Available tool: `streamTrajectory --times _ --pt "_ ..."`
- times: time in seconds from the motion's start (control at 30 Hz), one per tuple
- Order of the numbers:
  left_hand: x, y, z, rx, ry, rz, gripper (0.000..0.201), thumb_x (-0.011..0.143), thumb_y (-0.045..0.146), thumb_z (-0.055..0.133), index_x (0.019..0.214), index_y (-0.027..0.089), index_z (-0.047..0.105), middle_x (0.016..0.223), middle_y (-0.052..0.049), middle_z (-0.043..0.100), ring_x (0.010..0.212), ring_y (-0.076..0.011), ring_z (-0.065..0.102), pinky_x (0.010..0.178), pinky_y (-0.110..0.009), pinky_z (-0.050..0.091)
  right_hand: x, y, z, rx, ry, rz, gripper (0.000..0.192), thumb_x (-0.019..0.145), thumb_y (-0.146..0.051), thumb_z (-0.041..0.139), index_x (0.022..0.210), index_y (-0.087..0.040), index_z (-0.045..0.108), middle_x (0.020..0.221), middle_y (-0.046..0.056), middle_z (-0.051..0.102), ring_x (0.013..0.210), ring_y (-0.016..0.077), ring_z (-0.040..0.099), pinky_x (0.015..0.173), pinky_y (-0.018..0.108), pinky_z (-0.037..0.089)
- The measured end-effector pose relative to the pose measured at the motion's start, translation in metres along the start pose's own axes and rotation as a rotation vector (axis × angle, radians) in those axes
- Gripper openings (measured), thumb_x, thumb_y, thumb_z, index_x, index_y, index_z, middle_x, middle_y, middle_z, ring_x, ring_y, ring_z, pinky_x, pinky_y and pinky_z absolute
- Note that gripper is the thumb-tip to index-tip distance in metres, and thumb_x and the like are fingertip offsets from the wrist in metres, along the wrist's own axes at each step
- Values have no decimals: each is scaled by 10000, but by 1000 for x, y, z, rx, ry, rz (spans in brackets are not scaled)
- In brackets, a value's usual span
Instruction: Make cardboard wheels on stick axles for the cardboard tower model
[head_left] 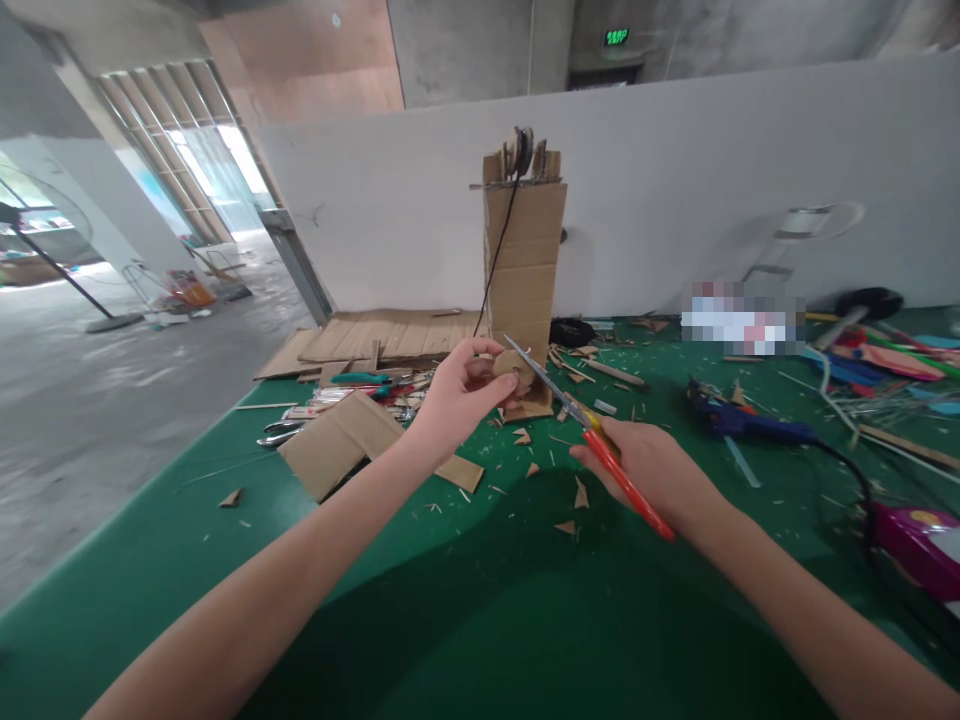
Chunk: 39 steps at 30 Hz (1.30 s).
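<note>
Our left hand pinches a small cardboard disc above the green table. Our right hand is closed around the orange scissors, whose blades meet the disc's edge. A cardboard tower stands just behind; cardboard scraps lie below.

Both bare forearms reach forward, converging ahead. The left hand pinches with fingertips curled. The right hand is closed in a grip, knuckles up.
</note>
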<state>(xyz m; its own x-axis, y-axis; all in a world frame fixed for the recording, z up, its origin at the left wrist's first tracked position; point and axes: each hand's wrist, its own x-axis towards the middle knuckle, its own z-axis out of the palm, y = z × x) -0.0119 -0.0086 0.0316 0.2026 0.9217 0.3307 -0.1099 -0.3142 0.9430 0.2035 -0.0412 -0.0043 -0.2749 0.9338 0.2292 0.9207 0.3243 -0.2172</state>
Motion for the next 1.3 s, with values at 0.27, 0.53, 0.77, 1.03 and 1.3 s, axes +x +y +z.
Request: streamTrajectory --times 0.27,0.53,0.77,1.03,1.3 --pt "1 2 0 -76 6 -27 251 761 157 627 970 177 489 730 21 586 704 -120 649 655 -255 549 -2 -4 1 7 18 -6 350 869 -517 370 715 -219 468 632 53 613 571 216 574 575 308 365" --pt "1 -2 -1 -77 -27 -30 268 763 201 647 956 177 463 767 4 619 751 -144 664 682 -274 555 -1 4 0 238 -128 -117 422 876 -559 285 807 -202 499 679 40 552 572 178 511 543 293 380" --pt "0 -1 -2 -43 -31 -12 249 767 198 642 961 180 486 794 -4 639 749 -136 665 661 -251 551 -4 3 -3 249 -121 -135 383 885 -534 324 840 -200 508 731 41 567 627 179 527 599 315 405" --pt "-1 -2 1 -61 -52 -19 261 769 208 643 963 185 471 799 -5 642 765 -148 668 662 -250 549 -4 -4 1 105 -31 -38 359 892 -510 337 820 -207 515 695 46 590 602 197 547 563 299 376" --pt "-1 0 1 -135 -78 -33 263 776 183 630 953 197 437 861 -7 632 784 -137 650 705 -281 548 -2 -1 -2 72 19 6 371 850 -541 387 697 -215 476 580 37 568 547 209 550 537 301 358"
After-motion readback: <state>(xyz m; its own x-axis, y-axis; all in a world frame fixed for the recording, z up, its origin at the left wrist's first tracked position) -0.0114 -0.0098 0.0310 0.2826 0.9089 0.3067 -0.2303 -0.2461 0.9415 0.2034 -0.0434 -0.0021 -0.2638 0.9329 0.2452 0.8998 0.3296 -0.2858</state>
